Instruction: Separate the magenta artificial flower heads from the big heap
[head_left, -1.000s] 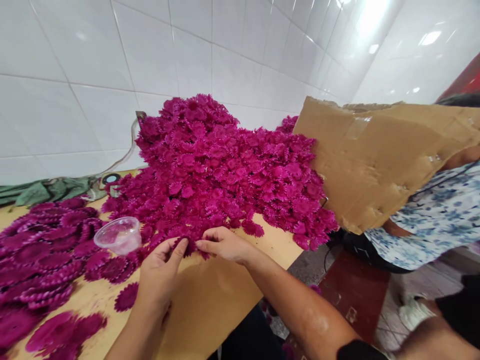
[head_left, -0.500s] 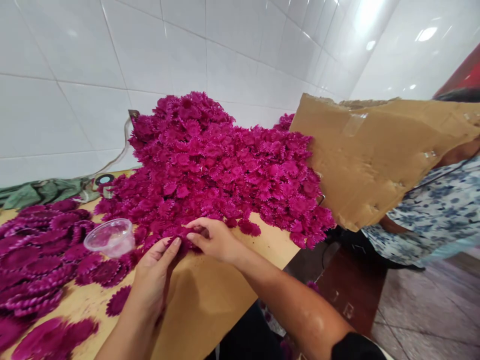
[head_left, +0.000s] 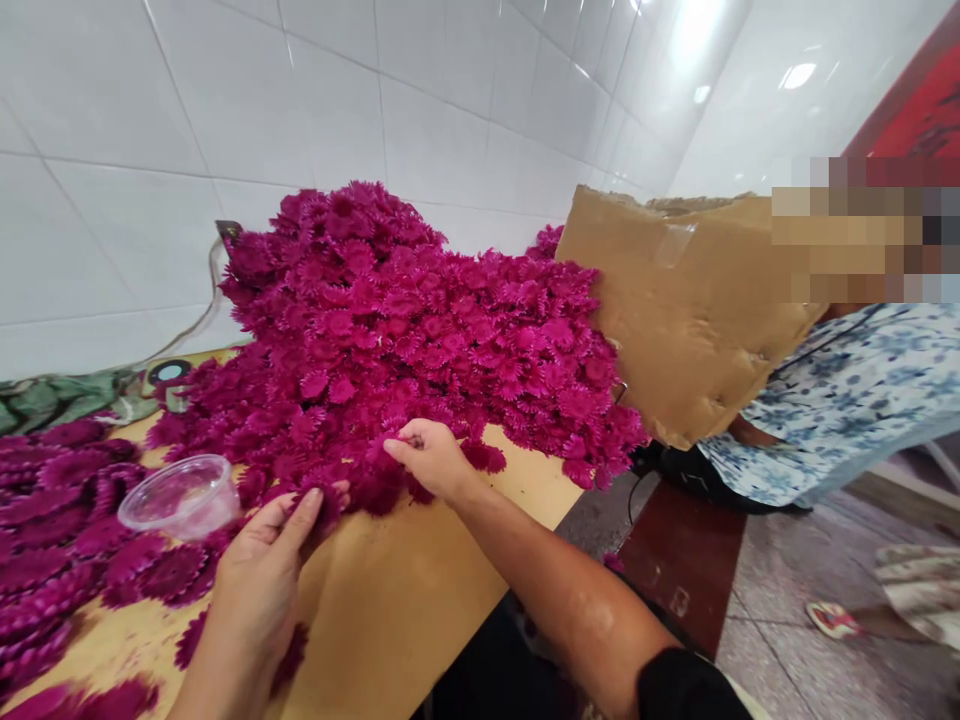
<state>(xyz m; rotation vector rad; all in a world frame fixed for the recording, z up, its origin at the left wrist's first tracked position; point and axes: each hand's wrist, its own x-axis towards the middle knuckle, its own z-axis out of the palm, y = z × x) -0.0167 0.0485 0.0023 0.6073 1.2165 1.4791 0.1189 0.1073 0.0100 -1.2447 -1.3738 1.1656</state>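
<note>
pinches magenta flower [head_left: 325, 508] in left hand [head_left: 262, 562], near round, clear plastic cup [head_left: 184, 500]; curls right hand [head_left: 433, 460], with unclear grip, before frilly-petalled heap [head_left: 420, 330].

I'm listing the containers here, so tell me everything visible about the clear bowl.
The bowl is round, see-through and looks like plastic, with an open top and a thin rim. It sits mouth up among magenta flowers, which seem to touch its lower side. The left hand is nearby but apart from it. Whether it holds anything is unclear.

Wearer's hands [head_left: 259, 565] two; tub [head_left: 214, 508] one; cardboard sheet [head_left: 660, 310] one; flowers [head_left: 420, 330] uncountable.
</note>
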